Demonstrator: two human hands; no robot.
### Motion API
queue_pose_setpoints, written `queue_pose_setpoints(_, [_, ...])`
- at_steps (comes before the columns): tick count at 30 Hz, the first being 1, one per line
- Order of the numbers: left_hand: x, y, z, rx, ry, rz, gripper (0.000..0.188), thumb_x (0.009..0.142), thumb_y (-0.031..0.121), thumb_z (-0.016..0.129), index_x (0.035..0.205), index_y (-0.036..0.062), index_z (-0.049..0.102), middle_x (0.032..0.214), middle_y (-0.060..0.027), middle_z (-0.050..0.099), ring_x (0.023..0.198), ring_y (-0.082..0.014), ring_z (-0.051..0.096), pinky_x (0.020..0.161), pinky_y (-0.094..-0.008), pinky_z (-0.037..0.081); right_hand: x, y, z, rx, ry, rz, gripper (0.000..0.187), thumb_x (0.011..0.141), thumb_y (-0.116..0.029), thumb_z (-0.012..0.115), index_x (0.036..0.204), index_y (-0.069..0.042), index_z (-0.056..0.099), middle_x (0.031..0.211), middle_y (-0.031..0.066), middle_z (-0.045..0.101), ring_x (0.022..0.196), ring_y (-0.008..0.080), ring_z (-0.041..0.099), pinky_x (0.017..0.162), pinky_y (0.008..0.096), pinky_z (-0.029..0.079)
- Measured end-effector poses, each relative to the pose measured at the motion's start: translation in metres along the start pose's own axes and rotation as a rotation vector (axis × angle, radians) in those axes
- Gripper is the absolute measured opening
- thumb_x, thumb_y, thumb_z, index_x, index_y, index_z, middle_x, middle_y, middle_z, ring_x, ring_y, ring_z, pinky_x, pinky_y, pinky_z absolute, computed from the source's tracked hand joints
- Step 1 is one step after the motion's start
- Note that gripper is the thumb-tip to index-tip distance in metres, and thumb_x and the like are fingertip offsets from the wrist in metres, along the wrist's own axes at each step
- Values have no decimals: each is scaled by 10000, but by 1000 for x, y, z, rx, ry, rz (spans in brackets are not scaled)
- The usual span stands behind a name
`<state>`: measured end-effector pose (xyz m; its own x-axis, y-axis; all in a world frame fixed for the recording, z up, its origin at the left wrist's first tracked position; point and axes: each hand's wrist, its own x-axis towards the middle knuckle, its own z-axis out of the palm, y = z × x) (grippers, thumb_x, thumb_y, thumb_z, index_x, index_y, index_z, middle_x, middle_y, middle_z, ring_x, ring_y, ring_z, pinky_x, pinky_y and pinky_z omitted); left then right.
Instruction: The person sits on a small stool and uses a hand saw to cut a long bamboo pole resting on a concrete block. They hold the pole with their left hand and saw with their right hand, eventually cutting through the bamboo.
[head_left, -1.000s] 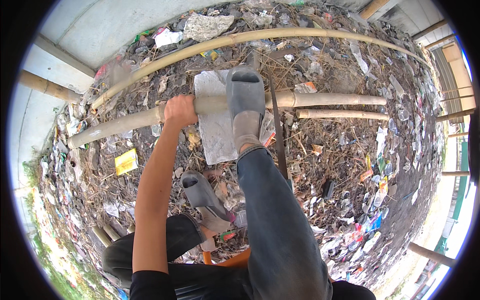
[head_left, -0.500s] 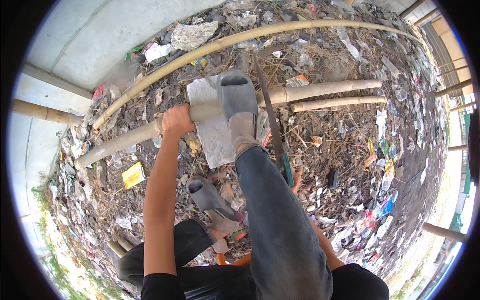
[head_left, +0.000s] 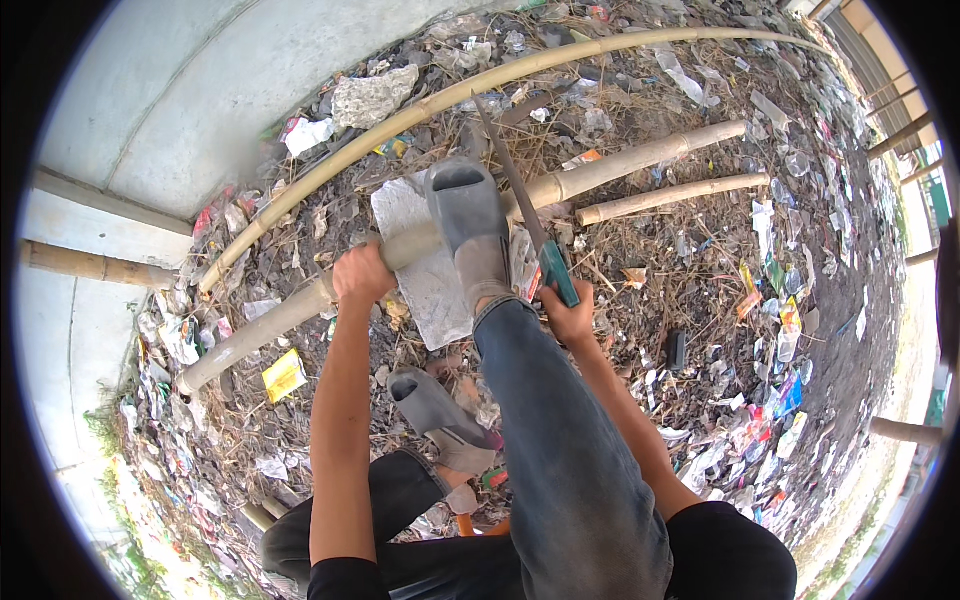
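Note:
A thick bamboo pole point(head_left: 260, 340) lies slantwise before me, resting across a pale flat slab point(head_left: 440, 305). My left hand point(head_left: 362, 273) is closed around the pole, left of the slab. My foot in a grey slide sandal point(head_left: 470, 205) presses down on the pole over the slab. With my right hand point(head_left: 571, 312) I grip the green handle of a handsaw point(head_left: 520, 190). Its dark blade crosses the pole just right of my foot and points away from me. Whether the teeth have cut into the bamboo, I cannot tell.
A long bamboo pole point(head_left: 540, 62) curves across the far side, near a rock point(head_left: 373, 97) and a pale wall point(head_left: 220, 90). A shorter bamboo piece point(head_left: 675, 198) lies at the right. Litter and dry stalks cover the ground. My other sandal point(head_left: 430, 400) stands nearer me.
My right hand and the saw handle have moved away from me, out from behind my knee. The blade slid farther over the pole, and the pole's right end tilted farther away.

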<state>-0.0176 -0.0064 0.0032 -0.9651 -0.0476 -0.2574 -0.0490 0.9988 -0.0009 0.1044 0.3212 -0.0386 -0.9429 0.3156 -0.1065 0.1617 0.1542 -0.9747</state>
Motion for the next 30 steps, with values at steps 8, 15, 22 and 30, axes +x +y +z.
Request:
queue_pose_setpoints(8, [1, -6, 9, 14, 46, 83, 415, 732, 178, 780, 1113, 74, 654, 1119, -158, 729, 1056, -340, 720, 911, -443, 594, -65, -10, -55, -162, -33, 22, 211, 804, -119, 716, 679, 3, 598, 570, 12, 548, 556, 96, 492, 542, 323, 412])
queue_pose_setpoints(15, [5, 3, 13, 19, 54, 87, 451, 715, 188, 797, 1125, 92, 633, 1105, -140, 731, 1043, -335, 720, 905, -429, 595, 39, -6, -1, -21, 29, 32, 250, 803, -200, 734, 722, 11, 626, 579, 29, 557, 563, 121, 509, 559, 342, 444])
queue_pose_setpoints(22, [5, -7, 23, 25, 96, 115, 451, 723, 198, 794, 1130, 87, 635, 1144, -135, 723, 1084, -327, 706, 924, -434, 586, -147, -17, -91, -131, 14, 60, 181, 804, -86, 701, 682, 10, 608, 573, 0, 519, 569, 76, 477, 520, 320, 391])
queue_pose_setpoints(30, [5, 16, 10, 75, 68, 80, 486, 717, 245, 830, 1144, 108, 642, 1125, -128, 738, 1058, -335, 723, 903, -444, 598, 51, -18, 7, -195, 24, -47, 276, 787, -218, 728, 698, 28, 640, 587, 130, 609, 546, 165, 529, 587, 381, 480])
